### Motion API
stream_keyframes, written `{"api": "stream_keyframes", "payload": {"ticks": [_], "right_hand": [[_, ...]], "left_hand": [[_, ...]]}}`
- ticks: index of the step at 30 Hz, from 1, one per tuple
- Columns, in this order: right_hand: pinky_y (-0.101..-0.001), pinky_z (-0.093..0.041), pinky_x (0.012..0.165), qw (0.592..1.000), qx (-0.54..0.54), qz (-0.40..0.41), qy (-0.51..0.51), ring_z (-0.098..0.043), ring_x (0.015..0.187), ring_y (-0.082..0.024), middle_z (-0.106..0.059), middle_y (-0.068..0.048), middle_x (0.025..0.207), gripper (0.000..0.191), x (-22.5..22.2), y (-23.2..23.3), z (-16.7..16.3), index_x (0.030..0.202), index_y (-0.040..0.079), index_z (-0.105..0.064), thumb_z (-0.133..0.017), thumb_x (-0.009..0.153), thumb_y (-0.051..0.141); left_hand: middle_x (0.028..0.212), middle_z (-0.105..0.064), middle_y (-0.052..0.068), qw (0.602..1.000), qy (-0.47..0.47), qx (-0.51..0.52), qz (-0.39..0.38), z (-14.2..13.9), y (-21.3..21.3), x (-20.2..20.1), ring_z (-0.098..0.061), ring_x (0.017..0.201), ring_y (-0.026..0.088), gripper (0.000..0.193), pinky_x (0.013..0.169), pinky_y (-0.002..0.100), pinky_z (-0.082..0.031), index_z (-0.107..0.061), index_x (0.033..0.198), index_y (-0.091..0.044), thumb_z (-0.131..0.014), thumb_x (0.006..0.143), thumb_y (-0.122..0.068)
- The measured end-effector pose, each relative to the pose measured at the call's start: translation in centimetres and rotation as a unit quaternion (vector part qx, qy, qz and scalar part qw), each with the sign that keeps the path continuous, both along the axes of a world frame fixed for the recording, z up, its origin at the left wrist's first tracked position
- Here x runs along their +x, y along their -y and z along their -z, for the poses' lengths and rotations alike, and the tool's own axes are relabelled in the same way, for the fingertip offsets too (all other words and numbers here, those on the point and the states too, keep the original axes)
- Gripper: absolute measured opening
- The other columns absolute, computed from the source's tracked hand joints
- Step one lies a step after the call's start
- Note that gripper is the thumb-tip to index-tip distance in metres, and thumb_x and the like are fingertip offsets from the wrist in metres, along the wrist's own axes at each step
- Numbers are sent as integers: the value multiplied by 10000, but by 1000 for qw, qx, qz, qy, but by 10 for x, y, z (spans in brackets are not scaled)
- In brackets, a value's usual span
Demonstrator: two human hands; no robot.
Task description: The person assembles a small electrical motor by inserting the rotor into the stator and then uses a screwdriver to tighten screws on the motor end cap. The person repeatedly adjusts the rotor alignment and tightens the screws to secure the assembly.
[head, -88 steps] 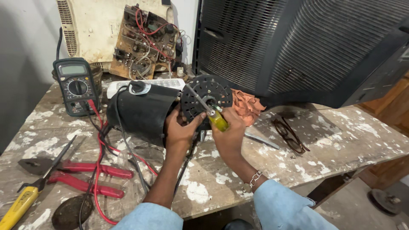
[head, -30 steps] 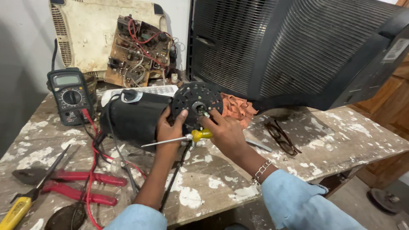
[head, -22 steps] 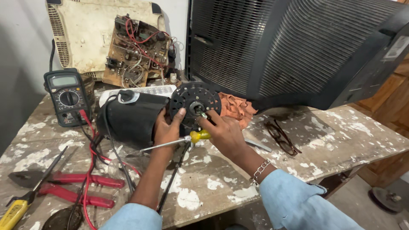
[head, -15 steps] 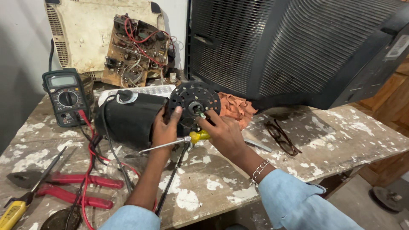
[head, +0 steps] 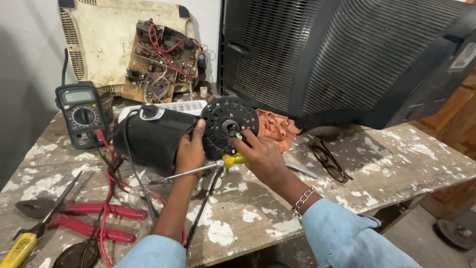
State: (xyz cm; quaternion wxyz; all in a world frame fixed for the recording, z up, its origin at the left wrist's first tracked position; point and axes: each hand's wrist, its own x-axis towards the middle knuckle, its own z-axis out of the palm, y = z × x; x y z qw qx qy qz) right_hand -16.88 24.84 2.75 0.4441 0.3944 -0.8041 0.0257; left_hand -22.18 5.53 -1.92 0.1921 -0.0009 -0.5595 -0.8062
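Note:
A black fan motor [head: 153, 139] lies on its side on the paint-stained wooden table [head: 396, 164], its round perforated end plate [head: 218, 116] facing me. My left hand [head: 190, 151] grips the motor body just left of the plate. My right hand [head: 260, 156] holds a yellow-handled screwdriver [head: 208, 166] across the palm, shaft pointing left, while its fingertips touch the shaft stub [head: 232, 130] at the plate's centre. A bracelet circles my right wrist.
A multimeter [head: 82, 114] with red and black leads stands at the left. Red-handled pliers [head: 89, 218] and a yellow tool [head: 22, 245] lie front left. A circuit board [head: 161, 62], a big black casing [head: 347, 54], an orange cloth [head: 277, 129] and spectacles [head: 329, 161] surround the motor.
The screwdriver, earlier held with its tip against the end plate, now lies sideways in my right hand. My right fingers have moved up to the centre of the plate.

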Motion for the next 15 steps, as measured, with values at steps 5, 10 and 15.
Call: {"api": "stream_keyframes", "payload": {"ticks": [5,10,15], "right_hand": [[-419,-543,632,1000,-5,-5,-2,-699,740,-277,-660,-114,1122,401,0,3,1,1112,80,-686,-731,723,-9],[-419,-530,605,999,-44,-16,8,-682,697,-275,-663,-98,1101,339,0,7,3,1084,93,-711,-774,757,32],[-411,-518,590,997,-69,-28,16,-674,689,-258,-657,-52,1034,315,4,9,3,1097,94,-717,-793,794,50]], "left_hand": [[1108,-742,89,999,-43,13,-21,-2,-4,-3,-646,1015,147,564,950,284,-484,-699,1163,23,-657,949,-497],[1109,-750,111,999,-27,-18,-27,-3,-2,-2,-662,1013,171,590,948,298,-492,-708,1158,37,-649,939,-508],[1188,-736,113,999,-38,-17,-29,2,0,2,-652,1088,165,635,995,286,-463,-674,1238,38,-660,925,-515]]}}
